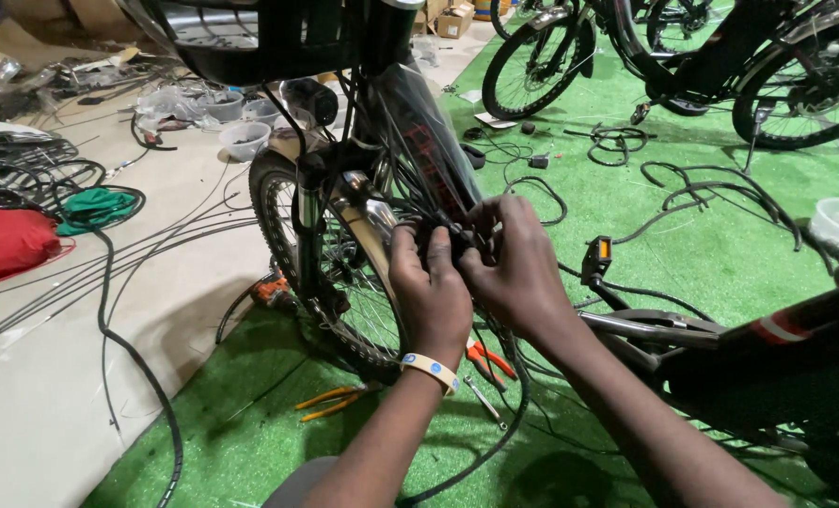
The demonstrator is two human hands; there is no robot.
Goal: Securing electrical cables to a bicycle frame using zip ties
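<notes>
Two hands, left hand and right hand, around black cables.

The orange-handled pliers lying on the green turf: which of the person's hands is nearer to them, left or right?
Left. The left hand works at the bike frame, up and to the right of the orange-handled pliers. The right hand is beside it, farther right, so farther from them.

Bicycle workshop, bikes, cables, pliers

Both arms reach forward; left hand and right hand together, fingers seemingly curled.
</notes>
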